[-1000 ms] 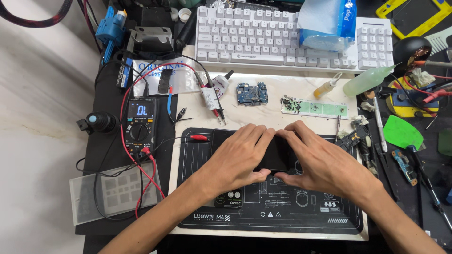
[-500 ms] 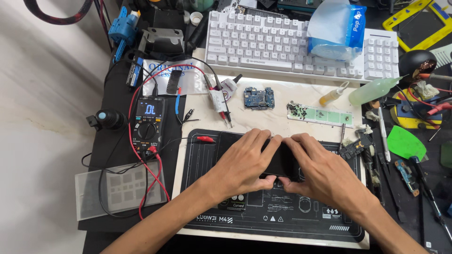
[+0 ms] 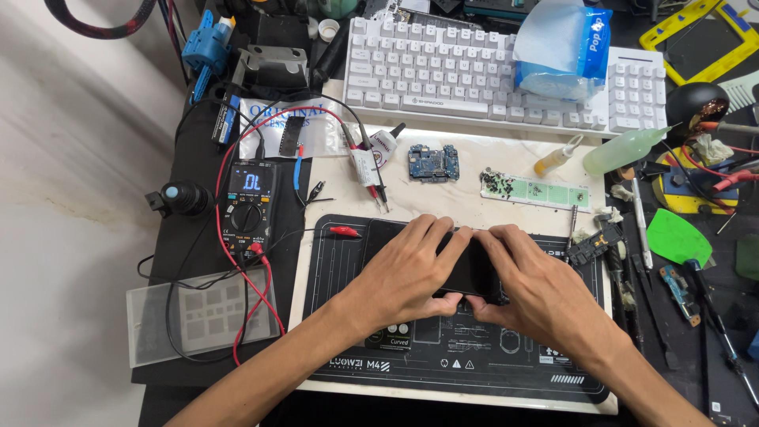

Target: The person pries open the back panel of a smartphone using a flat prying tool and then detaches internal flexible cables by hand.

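Our fingers point(image 3: 443, 237) of both hands are pressed down and curled around a dark phone point(image 3: 473, 273), which lies flat just below the middle of the frame; the left hand point(image 3: 407, 273) covers its left part, the right hand point(image 3: 534, 281) its right part, and the fingertips of the two hands meet on top of it. The phone rests on a black work mat point(image 3: 340, 316) that fills the lower centre of the table point(image 3: 466, 202). On the mat, just left of our left hand, lies a red clip point(image 3: 345, 232). Above the hands we see a small blue circuit board point(image 3: 433, 162) and, to its right, a pale green strip point(image 3: 538, 190) with tiny dark screws on it. A multimeter point(image 3: 249, 207) with red and black leads sits at left of centre, a white keyboard point(image 3: 458, 75) runs along the top, and a green squeeze bottle point(image 3: 624, 150) lies at upper right.
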